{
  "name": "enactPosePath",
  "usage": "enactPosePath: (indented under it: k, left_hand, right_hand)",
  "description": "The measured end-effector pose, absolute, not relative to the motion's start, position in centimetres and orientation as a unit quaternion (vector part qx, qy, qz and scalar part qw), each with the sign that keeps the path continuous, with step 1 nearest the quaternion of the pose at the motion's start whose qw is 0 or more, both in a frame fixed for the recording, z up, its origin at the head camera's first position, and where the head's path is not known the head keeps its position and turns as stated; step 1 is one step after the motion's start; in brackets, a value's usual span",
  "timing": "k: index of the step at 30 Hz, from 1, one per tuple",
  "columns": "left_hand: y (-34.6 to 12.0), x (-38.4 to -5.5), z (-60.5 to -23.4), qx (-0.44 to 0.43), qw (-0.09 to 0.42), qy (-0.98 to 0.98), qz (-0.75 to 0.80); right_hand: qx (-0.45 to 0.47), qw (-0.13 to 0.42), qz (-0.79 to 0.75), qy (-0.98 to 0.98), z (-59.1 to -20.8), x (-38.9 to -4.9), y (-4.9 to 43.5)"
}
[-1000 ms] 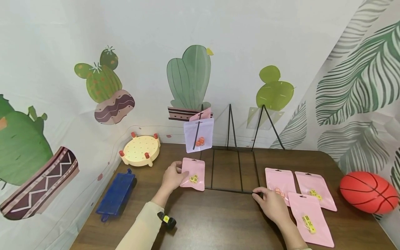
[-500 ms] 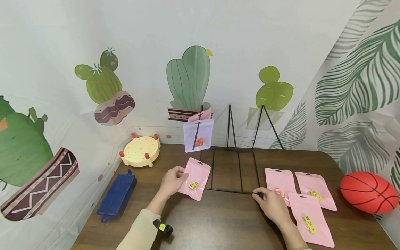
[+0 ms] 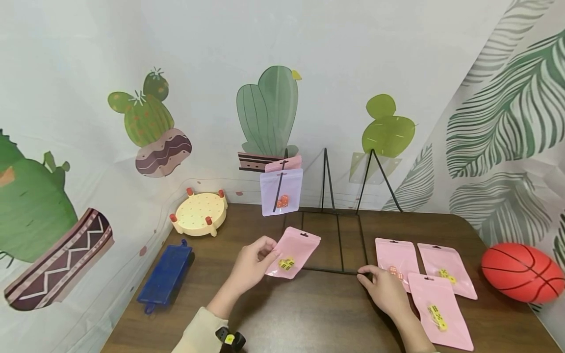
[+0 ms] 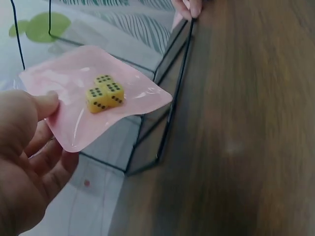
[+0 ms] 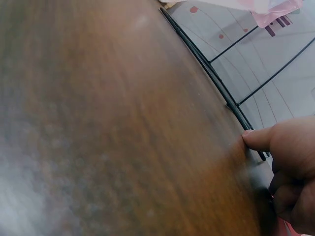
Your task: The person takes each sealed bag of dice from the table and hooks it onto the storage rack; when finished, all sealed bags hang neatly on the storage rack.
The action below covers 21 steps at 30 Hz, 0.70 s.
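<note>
My left hand [image 3: 252,263] pinches a pink zip pouch [image 3: 299,243] by its left edge, thumb in front and fingers behind. Yellow dice [image 4: 105,92] show through its clear front. The pouch tilts to the right, its hang hole at the top, held in front of a black wire display rack [image 3: 340,245]. With thumb and fingertips my right hand [image 3: 385,290] grips the rack's front right corner; the remaining fingers are curled. On the rack's left prong hangs a lilac pouch [image 3: 269,189] with orange dice, a pink pouch [image 3: 272,166] partly hidden behind it.
Beside my right hand lie a pink pouch with orange dice [image 3: 394,251] and two with yellow dice [image 3: 447,260]. A red ball [image 3: 521,271] sits at far right. A blue plastic case [image 3: 164,274] and a cream round stand [image 3: 199,213] are at left. A printed curtain hangs behind.
My left hand has moved right with the pink pouch, which went from upright to leaning right. The right hand stays at the rack's corner.
</note>
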<state>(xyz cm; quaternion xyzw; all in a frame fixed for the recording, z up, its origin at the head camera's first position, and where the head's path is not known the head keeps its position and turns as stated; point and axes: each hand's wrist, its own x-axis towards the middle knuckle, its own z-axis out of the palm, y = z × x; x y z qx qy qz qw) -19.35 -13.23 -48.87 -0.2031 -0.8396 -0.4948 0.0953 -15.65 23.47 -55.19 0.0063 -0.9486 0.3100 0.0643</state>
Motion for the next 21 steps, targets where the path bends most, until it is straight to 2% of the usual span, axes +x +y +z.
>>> enactPosePath:
  k: [15, 21]
  left_hand:
    - [-8.4, -18.5, -45.8, -0.297, 0.192, -0.738, -0.574]
    - [-7.0, -18.6, -45.0, -0.308, 0.208, -0.714, -0.593]
  right_hand:
    - [0.006, 0.063, 0.311, -0.948, -55.2, -15.6, 23.5]
    - [0.007, 0.063, 0.313, -0.947, -55.2, -15.5, 23.6]
